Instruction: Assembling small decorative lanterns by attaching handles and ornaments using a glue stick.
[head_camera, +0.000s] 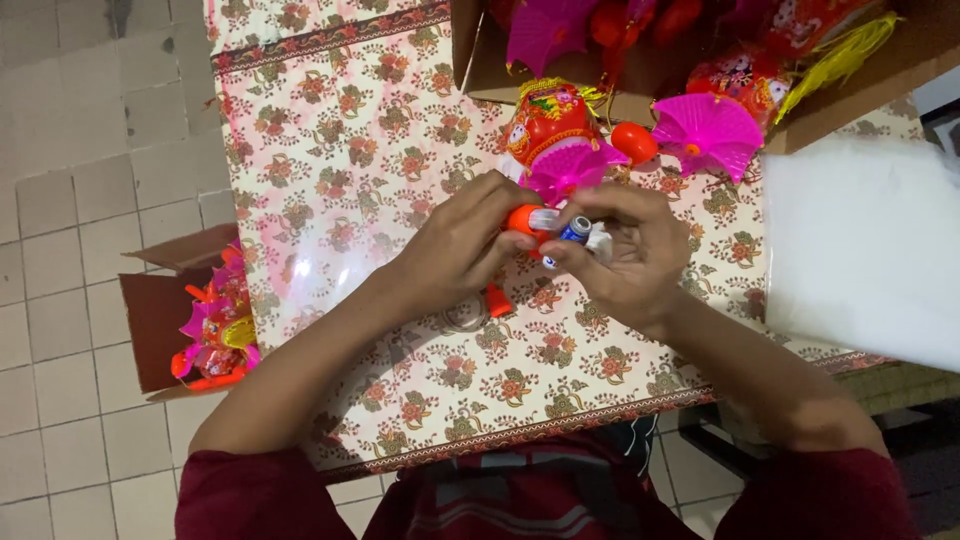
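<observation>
Two cardboard boxes in this shot. The smaller box (160, 320) sits on the tiled floor (70, 200) at far left, stuffed with pink and orange toy bits, too jumbled to count. Next comes the desk (330, 170) with its flowery cloth. Both hands meet over the middle of it: the left hand (455, 250) is wrapped around one orange handle piece (522, 218), and the right hand (625, 255) pinches one small blue-and-white battery (575, 230) right against it. One little orange part (497, 300) lies on the desk just under the left hand. Behind the hands there's one red lantern (545, 120) and two pink fans (710, 130). The bigger box (480, 60) sits top right, and one white sheet (860, 250) covers the right edge.
</observation>
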